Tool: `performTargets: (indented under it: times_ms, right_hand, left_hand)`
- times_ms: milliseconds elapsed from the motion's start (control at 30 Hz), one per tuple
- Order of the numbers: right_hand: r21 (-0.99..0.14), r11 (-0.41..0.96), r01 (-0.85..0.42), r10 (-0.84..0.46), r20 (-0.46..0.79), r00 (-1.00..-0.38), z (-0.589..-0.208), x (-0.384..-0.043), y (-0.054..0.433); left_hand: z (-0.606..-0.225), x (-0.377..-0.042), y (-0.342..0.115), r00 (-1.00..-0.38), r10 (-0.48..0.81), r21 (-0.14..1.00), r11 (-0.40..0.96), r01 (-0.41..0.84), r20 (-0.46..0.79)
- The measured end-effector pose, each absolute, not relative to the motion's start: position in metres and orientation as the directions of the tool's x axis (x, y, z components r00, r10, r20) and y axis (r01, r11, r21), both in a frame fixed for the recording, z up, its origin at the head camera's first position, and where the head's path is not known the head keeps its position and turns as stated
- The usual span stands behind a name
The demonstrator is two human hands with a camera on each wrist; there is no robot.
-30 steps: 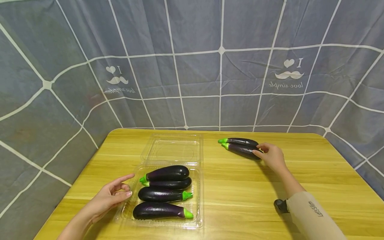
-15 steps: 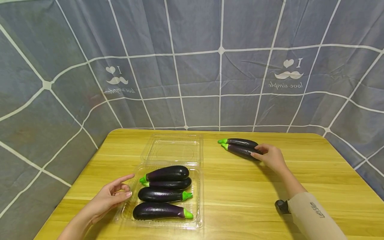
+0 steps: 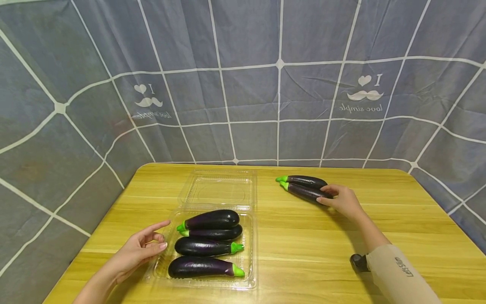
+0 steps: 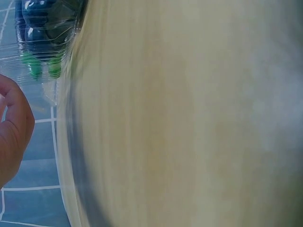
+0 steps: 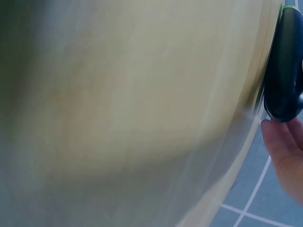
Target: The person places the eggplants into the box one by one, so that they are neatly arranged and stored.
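Two dark purple eggplants lie side by side on the right part of the table. My right hand [image 3: 343,202] pinches the blunt end of the nearer eggplant [image 3: 301,191] between thumb and fingers; the farther eggplant [image 3: 303,180] lies right behind it. In the right wrist view, fingers [image 5: 279,142] show at the blunt end of an eggplant [image 5: 283,66]. Several more eggplants [image 3: 203,246] rest in a clear plastic clamshell box [image 3: 252,253]. My left hand [image 3: 140,249] is at the box's left side, index finger extended, holding nothing; whether it touches the rim I cannot tell.
The box's clear lid [image 3: 220,190] lies folded back flat behind it. The wooden table [image 3: 296,253] has rounded far corners. A grey curtain [image 3: 250,93] with white lines surrounds it on the back and sides.
My right hand has shifted slightly toward me along the nearer eggplant's blunt end, and that end has swung slightly nearer, widening the gap to the other eggplant. My left hand has stayed put.
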State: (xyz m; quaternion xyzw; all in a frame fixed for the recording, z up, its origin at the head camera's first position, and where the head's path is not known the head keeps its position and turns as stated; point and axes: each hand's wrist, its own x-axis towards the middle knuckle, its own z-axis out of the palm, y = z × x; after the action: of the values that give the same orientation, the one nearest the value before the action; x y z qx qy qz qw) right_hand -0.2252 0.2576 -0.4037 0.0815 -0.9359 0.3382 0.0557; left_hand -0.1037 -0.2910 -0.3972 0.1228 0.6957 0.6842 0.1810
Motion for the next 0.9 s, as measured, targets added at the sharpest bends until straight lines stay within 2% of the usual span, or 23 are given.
performTargets:
  times_ms: [900]
  right_hand:
    - [-0.607, 0.749, -0.267, -0.194, 0.185, -0.963, -0.403, -0.2176, 0.2477]
  left_hand:
    - [-0.3968, -0.1034, -0.2908, -0.903, 0.421, 0.997, 0.038, -0.073, -0.082]
